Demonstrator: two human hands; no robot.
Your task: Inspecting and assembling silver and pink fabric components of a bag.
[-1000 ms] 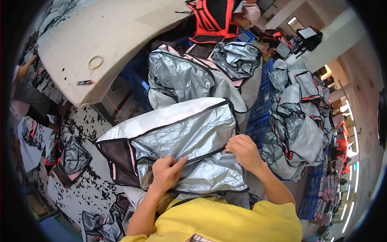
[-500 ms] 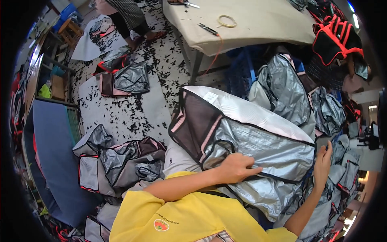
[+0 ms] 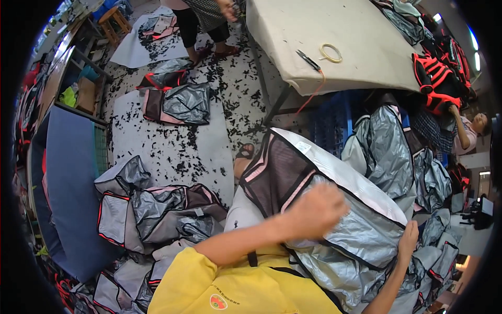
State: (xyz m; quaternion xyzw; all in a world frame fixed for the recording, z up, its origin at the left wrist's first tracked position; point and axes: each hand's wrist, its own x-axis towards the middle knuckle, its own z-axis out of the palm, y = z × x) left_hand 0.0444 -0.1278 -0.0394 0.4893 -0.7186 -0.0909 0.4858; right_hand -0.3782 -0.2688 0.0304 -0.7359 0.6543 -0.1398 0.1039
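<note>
Across my lap lies a silver-lined bag (image 3: 361, 222) with black piping, a dark mesh panel with pink strips at its left end and a white panel along its far edge. A small white label sits on the white panel. My left hand (image 3: 319, 212) is over the silver lining beside the mesh, fingers curled but smeared by motion; whether it touches the lining I cannot tell. At the bag's right corner, my right hand (image 3: 408, 239) is closed on the black-bound edge, thumb uppermost.
Ahead stands a cloth-covered table (image 3: 361, 47) with thread snips (image 3: 308, 60) on an orange cord and a tape roll (image 3: 330, 53). Similar bags (image 3: 157, 214) pile at left and right. Black scraps litter the floor. One person (image 3: 201, 26) stands ahead; another (image 3: 463, 128) is at far right.
My left hand has lifted from the silver lining and blurred. My right hand's fingers have closed on the bag's edge at the corner. The whole view has shifted, with the bag's mesh end now farther right.
</note>
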